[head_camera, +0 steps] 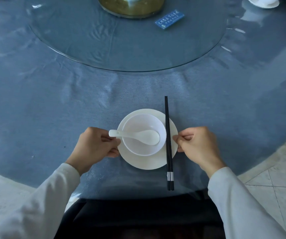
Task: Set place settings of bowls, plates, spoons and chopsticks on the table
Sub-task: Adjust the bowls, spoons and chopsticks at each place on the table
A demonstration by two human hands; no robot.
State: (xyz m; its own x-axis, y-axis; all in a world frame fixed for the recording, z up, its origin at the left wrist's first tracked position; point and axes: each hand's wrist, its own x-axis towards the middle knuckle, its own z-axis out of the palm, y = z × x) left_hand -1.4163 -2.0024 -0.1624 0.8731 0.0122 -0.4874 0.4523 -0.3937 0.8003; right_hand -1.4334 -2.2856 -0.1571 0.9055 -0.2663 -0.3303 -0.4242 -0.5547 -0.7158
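Observation:
A white plate (145,162) lies on the blue tablecloth near the table's front edge. A white bowl (138,149) sits on it, toward its left. A white spoon (135,135) rests in the bowl, its handle sticking out over the left rim. Two black chopsticks (168,144) lie side by side across the plate's right part, pointing away from me. My left hand (95,145) pinches the plate's left edge, just under the spoon handle. My right hand (197,145) pinches the plate's right edge.
A large glass turntable (104,49) fills the table's middle, with a blue card (170,19) and a brass hub (130,7) on it. More white dishes (263,2) stand at the far right. A dark chair back (138,213) is right below me. Tiled floor (276,169) shows at right.

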